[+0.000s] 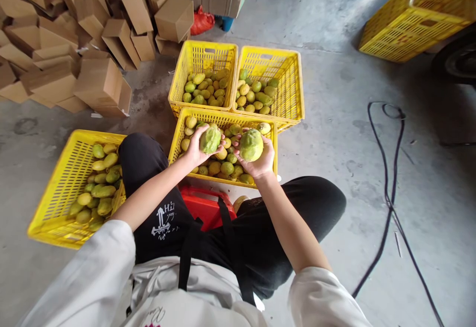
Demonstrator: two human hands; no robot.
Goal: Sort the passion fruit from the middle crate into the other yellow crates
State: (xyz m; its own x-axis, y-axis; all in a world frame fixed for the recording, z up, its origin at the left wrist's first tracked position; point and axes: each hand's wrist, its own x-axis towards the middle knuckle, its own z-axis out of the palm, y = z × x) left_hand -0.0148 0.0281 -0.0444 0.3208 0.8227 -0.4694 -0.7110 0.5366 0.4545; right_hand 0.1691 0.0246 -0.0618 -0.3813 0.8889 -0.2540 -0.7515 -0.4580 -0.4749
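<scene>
My left hand [195,149] is closed round a ridged green papaya [210,140]. In my right hand [263,163] is a rounder, yellow-green papaya [252,145], its top facing up. Both fruits are held side by side, a little apart, above a yellow plastic crate [273,156]. That crate holds many green and yellow papayas [214,168]. Some fingers of each hand are hidden behind the fruit.
Behind stand two yellow crates [233,77] [300,84] with fruit low inside. Another fruit crate [55,203] is at my left knee. Cardboard boxes [98,81] pile up at the back left. A black cable [390,198] lies on the floor. A red stool [201,208] is between my legs.
</scene>
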